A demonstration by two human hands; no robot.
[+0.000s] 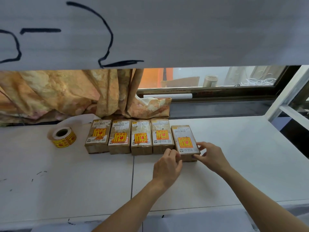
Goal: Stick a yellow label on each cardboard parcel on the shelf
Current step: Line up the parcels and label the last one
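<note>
Pinching the end parcel (185,141) with both hands (167,166) (210,156) (already labelled): skewed pushing could jam its neighbour (161,136).

Brown parcels (141,137), yellow-red labels (185,142) (print blurred), perhaps floral orange curtain (50,94).

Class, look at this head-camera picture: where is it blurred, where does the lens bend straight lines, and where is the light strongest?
Head view: the white sheet with black marker strokes overhead is soft and blurred; the white shelf's edges bow from wide-angle distortion; brightest light comes through the dark-framed window; the brown cardboard parcels are evenly lit.
</note>
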